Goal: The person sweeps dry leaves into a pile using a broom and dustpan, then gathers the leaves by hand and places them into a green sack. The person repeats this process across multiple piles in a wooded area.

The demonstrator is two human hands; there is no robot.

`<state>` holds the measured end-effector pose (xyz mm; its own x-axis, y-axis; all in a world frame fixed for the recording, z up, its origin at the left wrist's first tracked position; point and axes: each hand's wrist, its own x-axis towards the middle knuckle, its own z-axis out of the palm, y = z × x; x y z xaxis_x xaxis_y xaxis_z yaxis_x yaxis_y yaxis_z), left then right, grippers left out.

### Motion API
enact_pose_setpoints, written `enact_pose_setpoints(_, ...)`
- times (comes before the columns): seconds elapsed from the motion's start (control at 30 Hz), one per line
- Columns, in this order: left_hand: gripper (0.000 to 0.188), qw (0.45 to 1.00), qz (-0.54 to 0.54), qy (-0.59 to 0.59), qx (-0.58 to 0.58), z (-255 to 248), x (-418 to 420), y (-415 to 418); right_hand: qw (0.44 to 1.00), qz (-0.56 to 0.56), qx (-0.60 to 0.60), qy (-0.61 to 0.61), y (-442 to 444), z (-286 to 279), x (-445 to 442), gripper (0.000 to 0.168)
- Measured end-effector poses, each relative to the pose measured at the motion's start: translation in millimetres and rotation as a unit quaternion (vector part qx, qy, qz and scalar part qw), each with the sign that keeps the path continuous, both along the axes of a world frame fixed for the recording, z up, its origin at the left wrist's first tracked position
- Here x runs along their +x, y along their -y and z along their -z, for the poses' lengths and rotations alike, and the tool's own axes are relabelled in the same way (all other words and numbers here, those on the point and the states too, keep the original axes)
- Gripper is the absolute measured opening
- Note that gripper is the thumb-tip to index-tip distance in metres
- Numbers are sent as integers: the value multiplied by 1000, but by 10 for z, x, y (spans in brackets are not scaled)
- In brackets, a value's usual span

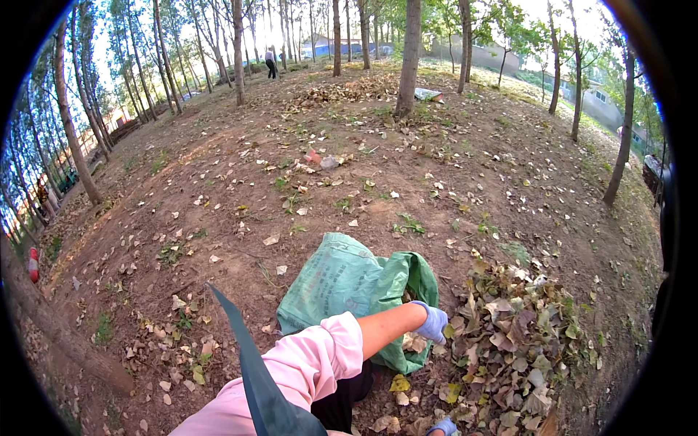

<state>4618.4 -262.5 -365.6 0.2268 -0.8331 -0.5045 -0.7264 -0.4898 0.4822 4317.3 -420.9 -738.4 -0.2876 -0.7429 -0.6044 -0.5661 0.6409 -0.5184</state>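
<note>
A green woven sack [332,283] bearing printed writing lies on its side on bare soil, with its mouth turned right. Some dry leaves show inside the mouth. My left hand [433,322], in a pale blue-violet glove, is at that mouth; its fingers are mostly hidden, so its grip does not show. Just right of the sack is a heap of fallen leaves [512,349], brown with some yellow and green. At the bottom edge only a piece of my gloved right hand [444,426] appears, beside the heap's near side.
A dark green pointed strip [256,370] crosses the view before my pink sleeve. Tree trunks stand around, one close at left [71,338], another ahead [409,60]. Plastic litter [327,162] lies ahead. Farther off are another leaf pile [349,91], a pale sack [428,95] and a person [270,62].
</note>
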Motion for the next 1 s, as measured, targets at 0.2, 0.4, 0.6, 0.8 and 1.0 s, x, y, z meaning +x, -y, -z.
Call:
enact_pose_setpoints(0.2,41,999,-29,6,-29,129,57,-44,1000,1,0,4,27,-8,-49,35)
enact_pose_setpoints(0.4,38,999,-32,27,-4,226,87,-16,1000,7,1,5,40,11,-92,36)
enact_pose_setpoints(0.6,46,996,-37,61,-50,183,61,19,1000,5,-5,1,23,28,-107,36)
enact_pose_setpoints(0.8,70,983,-157,-95,30,-394,-167,-47,1000,11,-8,-3,78,47,-205,37)
enact_pose_setpoints(1.0,62,992,-115,-42,-19,104,21,-64,1000,4,-7,-3,20,45,-167,37)
